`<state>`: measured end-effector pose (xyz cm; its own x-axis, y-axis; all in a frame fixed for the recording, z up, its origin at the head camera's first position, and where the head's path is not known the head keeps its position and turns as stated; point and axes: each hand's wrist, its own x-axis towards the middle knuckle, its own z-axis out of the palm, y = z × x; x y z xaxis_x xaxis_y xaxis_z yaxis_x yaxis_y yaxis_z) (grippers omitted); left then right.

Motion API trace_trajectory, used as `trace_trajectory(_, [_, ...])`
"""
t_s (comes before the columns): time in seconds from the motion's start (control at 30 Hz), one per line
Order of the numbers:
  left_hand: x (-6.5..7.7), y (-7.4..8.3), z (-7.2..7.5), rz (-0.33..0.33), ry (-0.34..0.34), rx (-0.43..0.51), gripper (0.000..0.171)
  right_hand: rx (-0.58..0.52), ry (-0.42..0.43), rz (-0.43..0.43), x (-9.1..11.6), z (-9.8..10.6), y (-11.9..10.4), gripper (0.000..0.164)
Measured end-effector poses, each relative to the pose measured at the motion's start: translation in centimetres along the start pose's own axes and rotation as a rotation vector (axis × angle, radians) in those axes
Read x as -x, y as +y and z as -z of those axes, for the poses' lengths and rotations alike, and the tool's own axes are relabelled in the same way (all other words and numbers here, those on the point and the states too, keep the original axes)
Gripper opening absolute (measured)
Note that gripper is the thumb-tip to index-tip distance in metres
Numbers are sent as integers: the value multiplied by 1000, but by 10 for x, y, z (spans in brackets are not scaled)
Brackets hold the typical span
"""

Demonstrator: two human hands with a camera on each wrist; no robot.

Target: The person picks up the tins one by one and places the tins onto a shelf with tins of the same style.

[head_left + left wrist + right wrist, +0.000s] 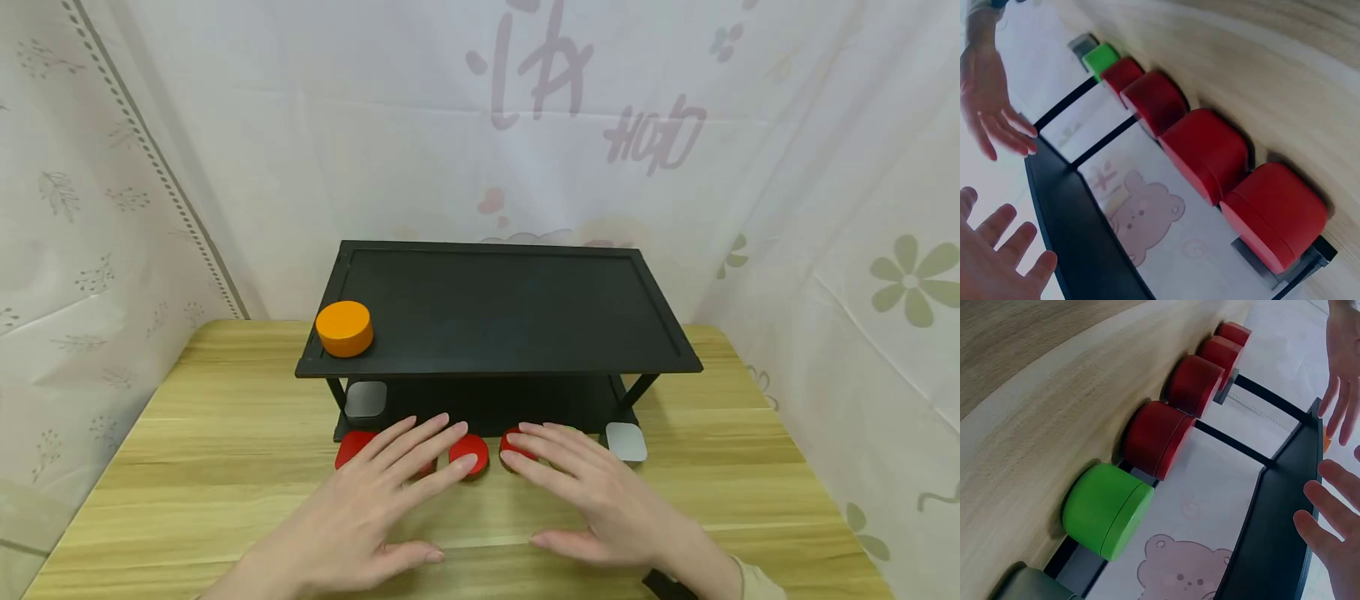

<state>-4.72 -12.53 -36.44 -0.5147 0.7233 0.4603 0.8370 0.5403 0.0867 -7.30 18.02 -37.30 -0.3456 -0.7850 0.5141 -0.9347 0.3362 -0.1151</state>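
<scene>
My left hand (360, 508) hovers palm down over the table, fingers straight and spread, holding nothing. Beside it my right hand (596, 492) hangs in the air, its fingers likewise extended and bare. Beyond the fingertips runs a row of small lidded tins: several red ones, with a square red tin (1275, 212) at the left end and a round red tin (468, 454) showing between the hands. A green tin (1107, 509) follows to the right, mostly covered by my right hand in the head view. At the right end is a grey square tin (626, 442).
Behind the row stands a black two-level rack (495, 308). On its top, at the left, sits an orange round tin (345, 328); a dark grey square tin (366, 400) is on the lower level. A patterned white cloth (375, 167) hangs around the wooden table (187, 467).
</scene>
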Motion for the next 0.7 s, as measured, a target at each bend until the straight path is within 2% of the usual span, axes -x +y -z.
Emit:
trace_trajectory(0.33, [-8, -5, 2, 20, 107, 49, 74, -9, 69, -58, -4, -3, 6, 68])
trace_trajectory(0.57, [-7, -8, 5, 102, 128, 57, 74, -28, 87, -132, -8, -2, 5, 67])
trace_trajectory(0.7, [-9, -12, 7, 101, 218, 79, 71, -39, 91, -173, -11, -2, 4, 67])
